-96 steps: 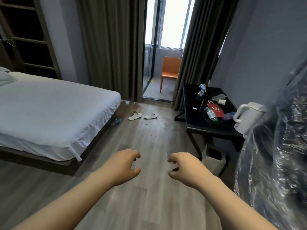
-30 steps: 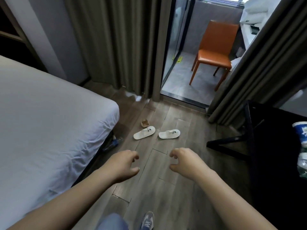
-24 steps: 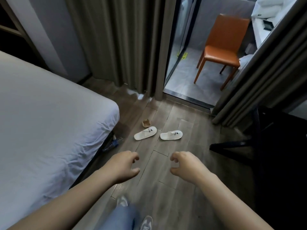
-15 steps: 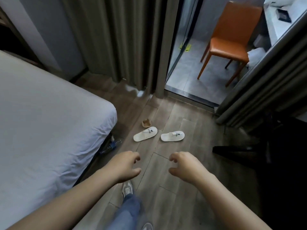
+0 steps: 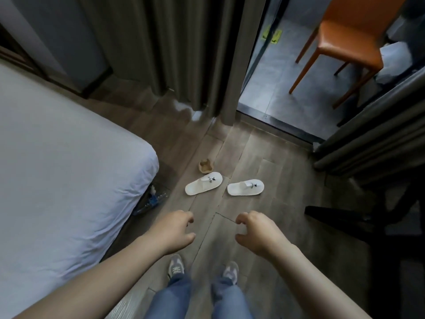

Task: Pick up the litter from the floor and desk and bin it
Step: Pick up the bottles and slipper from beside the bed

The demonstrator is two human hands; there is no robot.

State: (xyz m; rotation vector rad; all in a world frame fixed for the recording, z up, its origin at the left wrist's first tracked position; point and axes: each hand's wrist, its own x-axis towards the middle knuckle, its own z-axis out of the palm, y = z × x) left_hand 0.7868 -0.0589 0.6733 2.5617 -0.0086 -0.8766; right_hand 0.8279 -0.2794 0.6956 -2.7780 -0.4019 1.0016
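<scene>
Grips both empty: left hand [image 5: 173, 231] and right hand [image 5: 258, 233] hung loosely curled, holding nothing. Brown crumpled litter [image 5: 206, 166] lay on the floor [image 5: 264, 153] beside white slippers [image 5: 203, 183], plastic bottle [image 5: 154, 200] at the bed [image 5: 57, 169] edge. Nothing looked picked up yet; bin not in view.

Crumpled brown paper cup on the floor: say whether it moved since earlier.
No. The crumpled brown paper cup still lies just beyond the white slipper nearer the white bed; only the camera approached.
</scene>
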